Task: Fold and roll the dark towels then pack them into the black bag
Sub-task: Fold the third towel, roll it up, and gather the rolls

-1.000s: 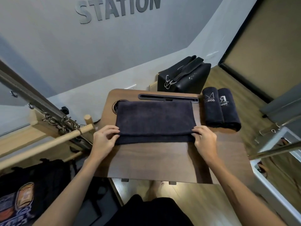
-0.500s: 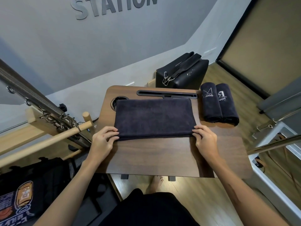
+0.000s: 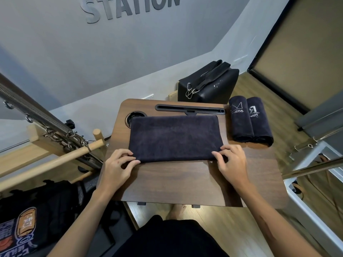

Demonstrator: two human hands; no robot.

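Observation:
A dark towel lies folded flat across the brown wooden lap table. My left hand pinches its near left corner. My right hand pinches its near right corner. Two rolled dark towels with white logos lie side by side at the table's far right. The black bag stands behind the table, a strap with metal clips lying over its top.
A cup hole and a long slot mark the table's far edge. A wooden bar with springs and chains stands to the left. Dark printed clothing lies at lower left. A white frame runs along the right.
Both hands have stayed on the towel's near corners. The near edge looks thinner and flatter than a second ago. The camera has shifted a little.

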